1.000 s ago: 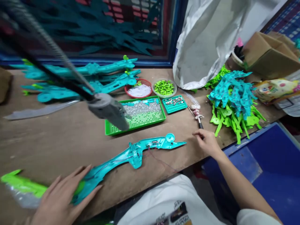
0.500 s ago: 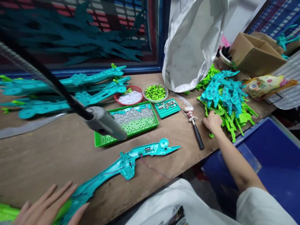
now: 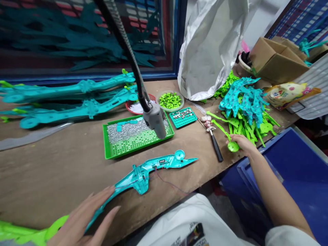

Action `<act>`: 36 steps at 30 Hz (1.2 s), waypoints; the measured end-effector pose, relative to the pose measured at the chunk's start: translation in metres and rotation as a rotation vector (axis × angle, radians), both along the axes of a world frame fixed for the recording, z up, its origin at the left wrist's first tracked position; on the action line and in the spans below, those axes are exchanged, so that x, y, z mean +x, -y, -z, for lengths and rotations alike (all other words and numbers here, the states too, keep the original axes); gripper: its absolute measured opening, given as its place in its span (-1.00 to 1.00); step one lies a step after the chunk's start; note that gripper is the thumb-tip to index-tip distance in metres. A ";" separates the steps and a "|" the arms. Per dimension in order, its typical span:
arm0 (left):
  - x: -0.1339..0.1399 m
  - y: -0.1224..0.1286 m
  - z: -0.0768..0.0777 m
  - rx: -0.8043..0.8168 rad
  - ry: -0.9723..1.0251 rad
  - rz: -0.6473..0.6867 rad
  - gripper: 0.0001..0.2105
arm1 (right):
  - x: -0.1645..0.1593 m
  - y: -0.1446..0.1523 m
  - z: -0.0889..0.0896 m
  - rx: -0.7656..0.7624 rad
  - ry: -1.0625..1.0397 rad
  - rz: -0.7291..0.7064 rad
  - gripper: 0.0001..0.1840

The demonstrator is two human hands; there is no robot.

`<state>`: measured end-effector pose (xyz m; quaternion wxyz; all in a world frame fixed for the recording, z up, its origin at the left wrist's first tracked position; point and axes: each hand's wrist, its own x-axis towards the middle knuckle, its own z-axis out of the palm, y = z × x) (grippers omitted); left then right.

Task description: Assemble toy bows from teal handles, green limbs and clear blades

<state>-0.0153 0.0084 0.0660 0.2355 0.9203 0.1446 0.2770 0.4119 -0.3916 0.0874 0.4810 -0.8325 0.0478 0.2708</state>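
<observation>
My left hand rests over the near end of a long teal plastic shell, fingers stretched out and thumb apart. Inside the shell are a small metal spring-like part and thin red and blue wires, one trailing toward the table edge. Beside this hand, at the lower left, lies a lime-green plastic piece, partly covered by it. On the right, my right hand pinches a lime-green plastic part with a round disc and a long thin arm. It is beside a pile of green parts.
A grey screwdriver head hangs above a green tray of screws. Behind are a teal tray of small metal discs, a bowl of green pieces and a red basket. A black-handled tool lies nearby. Teal wired parts top the pile.
My right hand has drawn a green part off the pile toward me. My left hand has slid up and right along the teal shell. The hanging screwdriver has swung right.
</observation>
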 end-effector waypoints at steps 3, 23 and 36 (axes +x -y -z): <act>0.003 0.007 -0.003 -0.057 -0.067 -0.045 -0.49 | -0.038 -0.002 0.000 0.124 -0.079 0.022 -0.63; 0.152 0.067 0.007 0.039 -0.399 0.353 -0.39 | -0.118 -0.167 0.034 0.420 0.021 -0.061 -0.13; 0.148 0.065 0.009 0.045 -0.395 0.438 -0.48 | -0.110 -0.168 0.038 0.287 0.099 -0.287 -0.47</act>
